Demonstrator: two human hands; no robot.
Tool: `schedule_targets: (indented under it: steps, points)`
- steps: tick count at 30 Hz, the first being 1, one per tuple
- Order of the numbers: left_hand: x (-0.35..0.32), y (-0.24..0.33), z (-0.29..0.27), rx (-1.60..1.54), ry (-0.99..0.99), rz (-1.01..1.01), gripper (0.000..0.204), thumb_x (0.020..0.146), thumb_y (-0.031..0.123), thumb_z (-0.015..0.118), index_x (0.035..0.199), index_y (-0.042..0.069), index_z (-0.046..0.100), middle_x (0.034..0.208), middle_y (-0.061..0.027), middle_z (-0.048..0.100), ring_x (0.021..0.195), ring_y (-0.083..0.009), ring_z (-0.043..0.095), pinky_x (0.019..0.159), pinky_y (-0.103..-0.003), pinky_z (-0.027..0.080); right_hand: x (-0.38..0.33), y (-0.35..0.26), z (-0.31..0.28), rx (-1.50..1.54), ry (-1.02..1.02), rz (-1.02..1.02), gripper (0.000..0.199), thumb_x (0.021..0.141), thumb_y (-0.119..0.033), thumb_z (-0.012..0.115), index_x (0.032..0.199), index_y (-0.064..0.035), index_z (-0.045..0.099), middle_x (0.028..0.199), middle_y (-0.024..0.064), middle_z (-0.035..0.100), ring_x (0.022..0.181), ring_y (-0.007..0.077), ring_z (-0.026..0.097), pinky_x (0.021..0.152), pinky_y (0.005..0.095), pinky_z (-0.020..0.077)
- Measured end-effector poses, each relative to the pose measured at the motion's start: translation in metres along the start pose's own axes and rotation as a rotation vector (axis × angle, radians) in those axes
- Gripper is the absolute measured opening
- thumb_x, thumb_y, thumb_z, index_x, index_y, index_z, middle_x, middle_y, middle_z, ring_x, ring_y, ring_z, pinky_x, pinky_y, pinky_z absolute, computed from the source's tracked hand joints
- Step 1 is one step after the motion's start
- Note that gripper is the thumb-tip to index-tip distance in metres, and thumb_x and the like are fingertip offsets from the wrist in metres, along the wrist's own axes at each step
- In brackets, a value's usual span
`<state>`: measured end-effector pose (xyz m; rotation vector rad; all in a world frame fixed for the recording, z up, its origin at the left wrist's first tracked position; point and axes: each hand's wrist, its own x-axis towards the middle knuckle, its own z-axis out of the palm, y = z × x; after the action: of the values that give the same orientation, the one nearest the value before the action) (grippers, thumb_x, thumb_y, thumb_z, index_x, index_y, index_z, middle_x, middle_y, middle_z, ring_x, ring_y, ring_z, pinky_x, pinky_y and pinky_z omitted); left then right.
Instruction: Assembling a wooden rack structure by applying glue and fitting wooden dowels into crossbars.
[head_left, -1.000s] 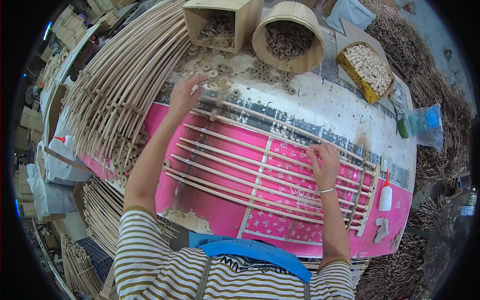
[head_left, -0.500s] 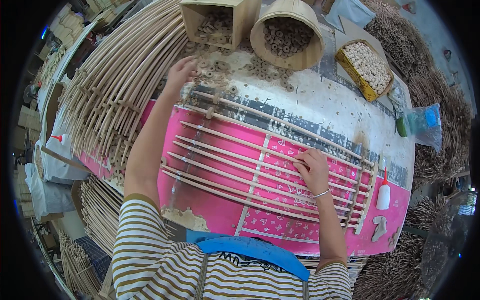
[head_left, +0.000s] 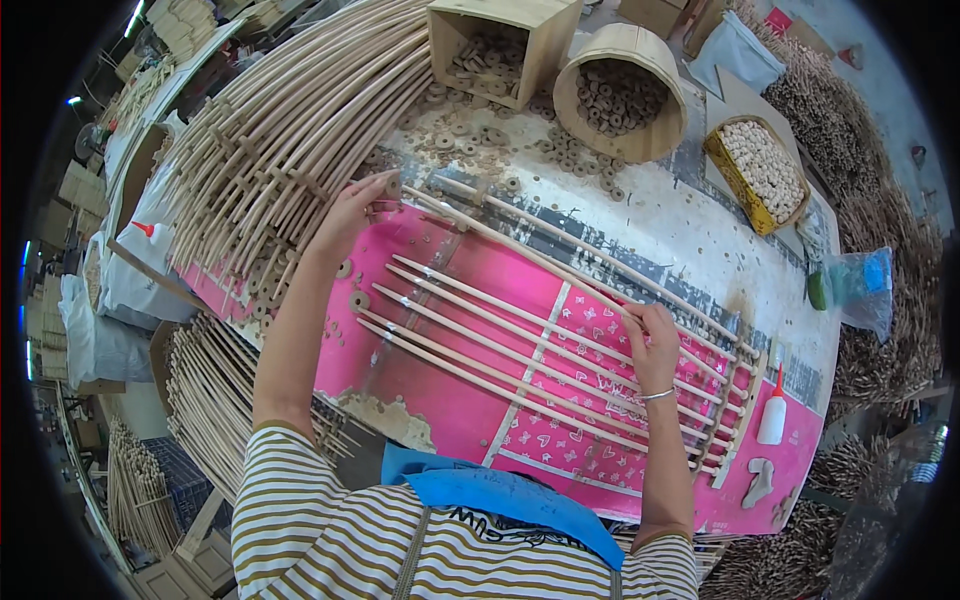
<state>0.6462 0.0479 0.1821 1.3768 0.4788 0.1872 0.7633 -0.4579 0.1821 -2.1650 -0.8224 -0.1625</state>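
Near the left ends of several wooden rods, my left hand [head_left: 358, 210] is closed on a small round wooden ring [head_left: 393, 186]. The ring is at the left tip of a long rod [head_left: 520, 248]; whether the rod is inside its hole I cannot tell. Further right, my right hand [head_left: 655, 347] pinches a rod between thumb and fingers. The rods lie roughly side by side across the pink board, with their right ends at a wooden crossbar [head_left: 738, 425]. Another ring [head_left: 478, 196] sits on the farthest rod.
A wooden box [head_left: 500, 85] and a wooden tub [head_left: 620, 115] hold rings, with more scattered in front. A yellow tray [head_left: 745, 190] contains pale beads. Bundled rods [head_left: 290, 110] lie at the left. A glue bottle [head_left: 772, 415] stands at the right, beside a grey cloth piece [head_left: 760, 482].
My left hand has come back from the loose rings to the rods' left ends, now with a ring in its fingers. My right hand still pinches a rod. The whole view has shifted slightly.
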Motion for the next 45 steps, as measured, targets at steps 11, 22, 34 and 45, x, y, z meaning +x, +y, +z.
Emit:
schedule_targets:
  steps: [11,22,34,45]
  points:
    - [-0.015,0.000,0.032,0.033,0.008,-0.006,0.044,0.108,0.027,0.062,0.150,0.015,0.059,0.108,0.0013,0.073,0.094,-0.0069,0.065,0.083,-0.025,0.053,0.004,-0.004,0.001,-0.089,-0.022,-0.062,0.012,0.092,-0.002,0.072,0.102,0.0019,0.071,0.091,0.0123,0.062,0.084,0.0251,0.065,0.073,0.0331,0.0522]
    - [-0.020,-0.001,0.055,0.070,0.045,0.007,0.080,0.101,0.023,0.074,0.167,0.014,0.031,0.102,-0.0037,0.074,0.092,-0.0130,0.071,0.086,-0.030,0.057,0.007,-0.010,0.012,-0.038,0.078,-0.058,0.012,0.087,-0.004,0.076,0.098,-0.0022,0.071,0.092,0.0111,0.065,0.087,0.0301,0.063,0.076,0.0397,0.0507]
    - [-0.024,-0.007,0.063,0.115,0.014,0.113,0.092,0.099,0.018,0.076,0.170,0.009,0.018,0.103,-0.0105,0.075,0.096,-0.0156,0.072,0.090,-0.030,0.054,0.011,-0.013,0.007,-0.117,0.045,-0.071,0.010,0.092,-0.013,0.074,0.096,-0.0050,0.070,0.089,0.0098,0.064,0.084,0.0298,0.063,0.073,0.0403,0.0493]
    - [-0.024,-0.015,0.063,0.224,-0.002,0.106,0.087,0.100,0.017,0.074,0.169,0.011,0.022,0.101,-0.0087,0.074,0.096,-0.0155,0.070,0.092,-0.032,0.054,0.006,-0.015,0.011,-0.035,0.058,0.004,0.010,0.094,-0.015,0.073,0.094,-0.0054,0.070,0.088,0.0096,0.063,0.084,0.0298,0.062,0.072,0.0405,0.0487]
